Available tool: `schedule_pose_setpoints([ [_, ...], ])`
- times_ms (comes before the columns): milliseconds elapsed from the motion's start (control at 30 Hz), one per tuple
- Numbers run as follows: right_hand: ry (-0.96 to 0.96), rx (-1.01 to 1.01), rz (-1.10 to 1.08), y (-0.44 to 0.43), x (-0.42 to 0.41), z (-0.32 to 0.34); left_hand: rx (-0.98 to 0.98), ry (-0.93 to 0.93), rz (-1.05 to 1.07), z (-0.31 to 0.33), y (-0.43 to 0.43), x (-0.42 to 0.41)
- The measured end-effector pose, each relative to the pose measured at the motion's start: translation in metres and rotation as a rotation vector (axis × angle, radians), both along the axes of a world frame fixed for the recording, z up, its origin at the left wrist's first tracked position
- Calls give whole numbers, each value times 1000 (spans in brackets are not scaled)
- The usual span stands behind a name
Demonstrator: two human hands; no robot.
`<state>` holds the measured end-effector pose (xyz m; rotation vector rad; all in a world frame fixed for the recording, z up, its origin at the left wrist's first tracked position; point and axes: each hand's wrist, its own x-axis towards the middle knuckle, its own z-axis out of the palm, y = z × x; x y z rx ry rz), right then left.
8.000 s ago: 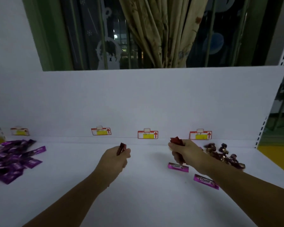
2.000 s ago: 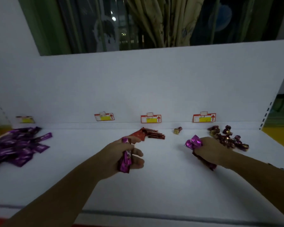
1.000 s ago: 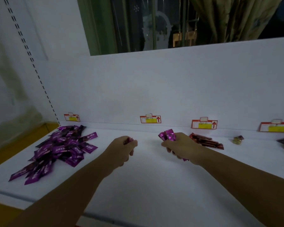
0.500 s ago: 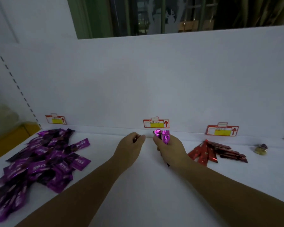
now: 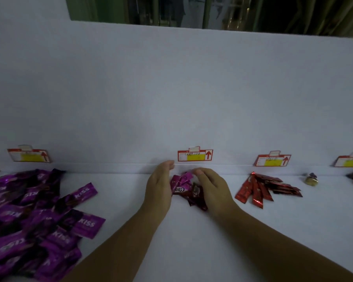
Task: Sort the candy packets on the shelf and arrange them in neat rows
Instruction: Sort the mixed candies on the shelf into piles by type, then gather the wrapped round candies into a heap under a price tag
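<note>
Progress est. partway: packets lie grouped by type on the shelf [image 5: 192, 241], w/ purple KISS pile [image 5: 39, 216] at left, magenta pile [image 5: 186, 188] at centre below a price tag [image 5: 195, 157], and red sticks [image 5: 261, 188] at right, but no group forms a neat row yet. Left hand [image 5: 160, 190], fingers straight, presses the magenta pile's left side. Right hand [image 5: 212, 188] cups its right side, fingers hidden, so grip cannot be told; magenta packets are glossy, crumpled and overlapping at mixed angles.

purple packets [image 5: 35, 218], red sticks [image 5: 261, 189], white shelf [image 5: 192, 251]
</note>
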<state>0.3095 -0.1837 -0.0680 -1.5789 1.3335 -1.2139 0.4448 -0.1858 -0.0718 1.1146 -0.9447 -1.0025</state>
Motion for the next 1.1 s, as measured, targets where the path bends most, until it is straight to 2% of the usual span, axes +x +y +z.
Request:
schedule_pose_setpoints([
  [167,75,-4,-72,-1,2,-3,-34,-8,33,-3,-1,-2],
  [300,305,-58,-58,2,9,-2,-24,-137,27,0,2,-2],
  [367,410,-153,-65,8,11,-1,-32,-194,33,3,6,-2],
  [467,615,-295,-43,27,3,4,-75,-461,65,3,10,0],
  [567,900,-425,62,52,-31,7,-191,-744,107,10,17,-5],
  [667,1116,-414,122,76,-80,10,-320,-1004,23,23,25,-27],
  [833,1203,-323,109,122,-171,15,-262,-1323,-276,43,34,-105],
  [900,1243,-289,101,141,-211,19,-218,-1343,-355,54,45,-145],
  [1000,1231,-243,26,167,-267,24,-262,-1295,-440,58,65,-201],
  [1100,1190,-201,-75,196,-324,22,-261,-1371,-534,50,86,-255],
])
